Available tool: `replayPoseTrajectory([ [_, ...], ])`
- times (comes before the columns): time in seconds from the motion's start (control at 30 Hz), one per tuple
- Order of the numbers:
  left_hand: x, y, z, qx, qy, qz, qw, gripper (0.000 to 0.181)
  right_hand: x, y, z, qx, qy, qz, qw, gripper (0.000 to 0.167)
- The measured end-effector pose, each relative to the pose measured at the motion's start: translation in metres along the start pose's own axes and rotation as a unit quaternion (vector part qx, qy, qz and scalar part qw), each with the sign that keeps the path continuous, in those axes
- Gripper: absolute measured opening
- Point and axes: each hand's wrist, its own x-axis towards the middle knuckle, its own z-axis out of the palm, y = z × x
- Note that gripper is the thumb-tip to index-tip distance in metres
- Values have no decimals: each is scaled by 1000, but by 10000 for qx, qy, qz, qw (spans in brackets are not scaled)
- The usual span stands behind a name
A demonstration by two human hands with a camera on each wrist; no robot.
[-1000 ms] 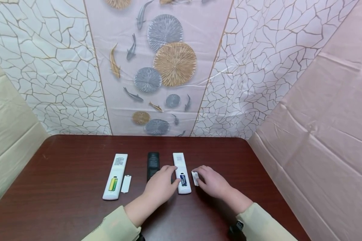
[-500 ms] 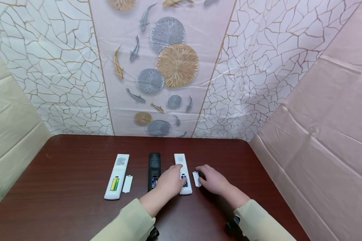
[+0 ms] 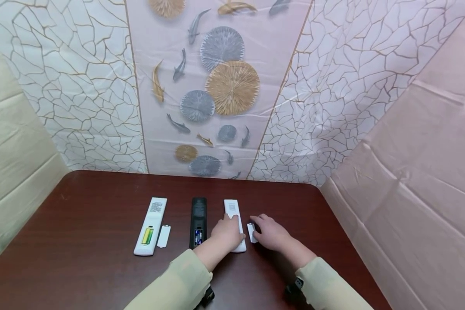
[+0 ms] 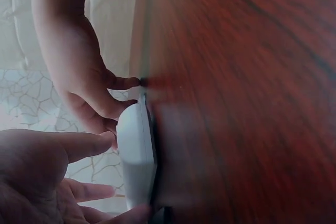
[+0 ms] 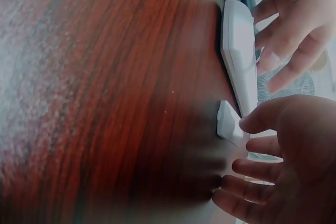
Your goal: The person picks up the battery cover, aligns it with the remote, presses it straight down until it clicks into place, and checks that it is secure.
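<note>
My left hand (image 3: 226,234) is over the right-hand white remote control (image 3: 231,207), which lies flat with its back up. Its thumb and fingers are spread over the remote, touching or nearly touching it. The hand hides the battery bay. Just to the right, my right hand (image 3: 272,232) is at a small white battery cover (image 3: 251,232) lying on the table. In the right wrist view the thumb touches the cover (image 5: 229,121), while the other fingers are loosely bent, their tips near the tabletop.
A black remote (image 3: 199,213) lies left of my left hand, blue batteries (image 3: 199,237) in its bay. Farther left are another white remote (image 3: 142,245) with yellow-green batteries (image 3: 147,235) and its loose cover (image 3: 163,236). Patterned cloth (image 3: 232,86) hangs behind the table.
My left hand has moved right, from between the black and white remotes to over the white one, covering its batteries. The right hand stays at the small cover with little movement.
</note>
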Motion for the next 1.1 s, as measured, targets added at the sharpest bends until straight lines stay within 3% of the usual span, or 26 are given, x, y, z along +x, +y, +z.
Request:
replayPoseTrajectory([
  [0.23, 13, 4, -1, 73, -28, -100, 9999, 61, 4, 0, 4, -113, -54, 55, 9999, 48],
  [0.57, 34, 10, -5, 609, -171, -399, 9972, 59, 7, -2, 4, -166, -169, 12, 9997, 44],
  [0.87, 37, 15, -7, 553, -161, -621, 9964, 68, 8, -1, 5, -235, -130, -130, 9996, 40],
  [1.1, 41, 10, -2, 124, -159, -668, 9976, 68, 8, 1, 4, -157, -69, -195, 9997, 37],
])
